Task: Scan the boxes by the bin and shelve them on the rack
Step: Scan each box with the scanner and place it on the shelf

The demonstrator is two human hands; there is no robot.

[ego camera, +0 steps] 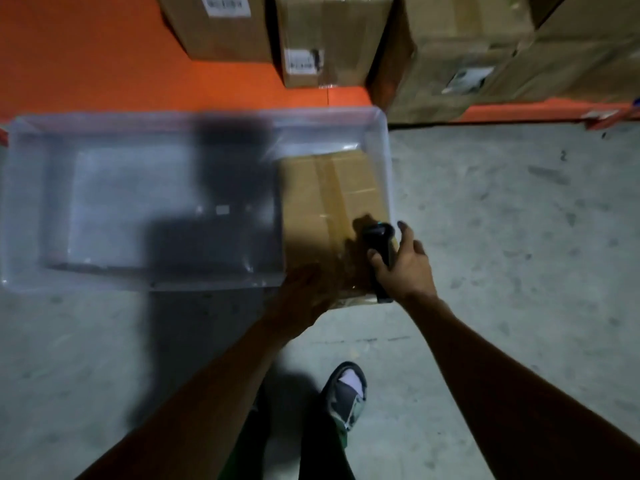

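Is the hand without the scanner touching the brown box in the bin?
Touching. The head view shows the left hand lying on the near edge of the cardboard box in the clear bin, with no gap between them, though it is dim and blurred there.

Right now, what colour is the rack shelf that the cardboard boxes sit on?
Bright orange: the rack shelf shows best in the head view.

Box in bin [334, 206]: brown cardboard, taped along its top, lying flat at the 3 o'clock end of the bin.
Bin [381, 140]: clear plastic, on the floor against the rack.
Rack [104, 64]: orange shelf at 12 o'clock.
Shelved boxes [325, 39]: brown cartons with white labels, side by side on the rack.
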